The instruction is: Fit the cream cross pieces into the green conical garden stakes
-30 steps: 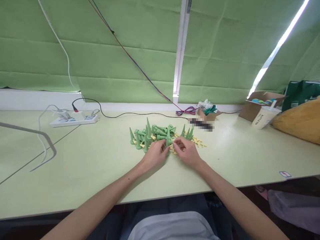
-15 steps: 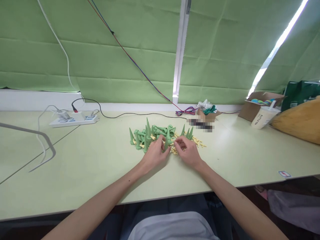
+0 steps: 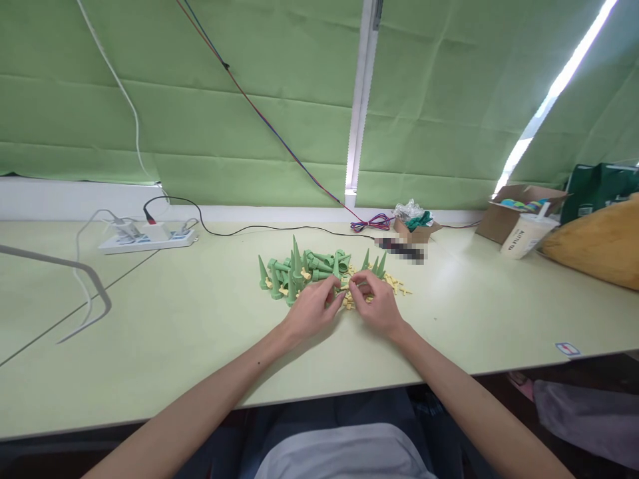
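Note:
My left hand (image 3: 315, 306) is closed, thumb and index finger together around a small green cone piece (image 3: 344, 288), mostly hidden by the fingers. My right hand (image 3: 375, 301) pinches a small yellow piece (image 3: 351, 284) right against it; the fingertips cover most of it. Behind my left hand lies a pile of green cone pieces (image 3: 319, 258). Several cones (image 3: 263, 273) stand upright at its left, some with yellow pieces attached. Loose yellow branched pieces (image 3: 399, 286) are spread around and beyond my right hand, near a few more upright green cones (image 3: 382, 265).
A white power strip (image 3: 150, 241) with plugs sits at the back left. At the back are a small open carton (image 3: 418, 233) and a pixelated dark object (image 3: 402, 249). A cup (image 3: 526, 236), a cardboard box (image 3: 492, 219) and a yellow-brown bag (image 3: 594, 243) stand at the right.
The green cone, upright at my left fingers before, has tipped toward my right hand. My left fingertips have moved slightly right, closer to the right ones.

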Demonstrator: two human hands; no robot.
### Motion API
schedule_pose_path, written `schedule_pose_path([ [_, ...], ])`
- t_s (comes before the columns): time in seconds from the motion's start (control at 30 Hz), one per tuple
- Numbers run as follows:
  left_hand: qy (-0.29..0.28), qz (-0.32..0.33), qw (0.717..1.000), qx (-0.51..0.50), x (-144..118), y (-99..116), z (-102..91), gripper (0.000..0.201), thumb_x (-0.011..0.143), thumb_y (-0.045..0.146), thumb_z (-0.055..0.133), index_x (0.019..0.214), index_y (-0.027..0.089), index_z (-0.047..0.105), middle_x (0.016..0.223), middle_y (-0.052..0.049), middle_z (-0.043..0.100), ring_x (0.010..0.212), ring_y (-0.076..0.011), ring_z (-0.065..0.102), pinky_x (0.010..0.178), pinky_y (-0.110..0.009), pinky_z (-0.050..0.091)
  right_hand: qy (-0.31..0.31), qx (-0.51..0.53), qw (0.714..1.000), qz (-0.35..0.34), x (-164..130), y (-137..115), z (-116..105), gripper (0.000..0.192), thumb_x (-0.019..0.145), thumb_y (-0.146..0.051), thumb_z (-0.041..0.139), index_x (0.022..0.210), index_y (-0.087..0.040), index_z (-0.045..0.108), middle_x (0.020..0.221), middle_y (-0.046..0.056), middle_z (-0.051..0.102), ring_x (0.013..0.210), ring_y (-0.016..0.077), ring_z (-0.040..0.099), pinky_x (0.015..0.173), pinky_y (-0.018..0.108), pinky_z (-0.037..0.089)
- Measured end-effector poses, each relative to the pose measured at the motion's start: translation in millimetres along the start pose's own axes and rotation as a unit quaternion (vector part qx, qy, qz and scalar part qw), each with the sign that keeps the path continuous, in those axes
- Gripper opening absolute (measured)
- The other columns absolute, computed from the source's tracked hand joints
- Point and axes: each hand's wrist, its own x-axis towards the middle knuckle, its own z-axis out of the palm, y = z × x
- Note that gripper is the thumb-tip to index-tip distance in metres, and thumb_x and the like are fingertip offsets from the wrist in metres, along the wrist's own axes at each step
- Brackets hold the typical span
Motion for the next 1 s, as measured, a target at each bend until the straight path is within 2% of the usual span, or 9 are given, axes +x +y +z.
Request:
schedule_pose_path([
  [0.3,-0.001,0.04,0.999,-0.009,3.4,-2.4,0.5,0.026,0.098,0.033,0.037,0.093,0.019,0.059,0.076,-0.002,0.061,0.067,-0.0157,0.054,0.063,-0.027,0.037,-0.002,0.005,1.0,-0.003,0.1,-0.2,-0.2,0.01,0.094,-0.029,0.046,0.093,-0.02,0.051,0.08,0.002,0.061,0.054,0.0107,0.059,0.048,0.023,0.043],
  [0.53,0.014,0.076,0.997,-0.004,3.6,-8.9,2.9,0.025,0.098,0.028,0.04,0.084,0.018,0.058,0.077,-0.002,0.061,0.067,-0.0136,0.053,0.063,-0.025,0.037,-0.005,0.012,1.0,-0.005,0.6,2.5,0.8,0.009,0.093,-0.028,0.049,0.093,-0.02,0.051,0.07,-0.001,0.059,0.048,0.01,0.055,0.048,0.023,0.04],
  [0.8,0.019,0.081,0.996,0.01,2.8,-8.4,1.7,0.027,0.098,0.025,0.039,0.078,0.017,0.056,0.07,-0.001,0.057,0.065,-0.0131,0.05,0.061,-0.025,0.036,-0.021,0.032,0.999,0.037,1.3,5.0,1.6,0.014,0.094,-0.034,0.048,0.093,-0.021,0.051,0.078,0.001,0.061,0.051,0.0103,0.055,0.047,0.023,0.038],
  [1.0,0.021,0.089,0.996,0.003,2.8,-7.9,1.3,0.022,0.097,0.022,0.042,0.083,0.017,0.058,0.073,-0.001,0.06,0.067,-0.0131,0.052,0.062,-0.024,0.037,-0.031,-0.01,0.999,0.014,1.2,6.7,1.5,0.017,0.095,-0.035,0.048,0.088,-0.02,0.053,0.059,-0.005,0.049,0.046,0.0094,0.044,0.048,0.023,0.034],
])
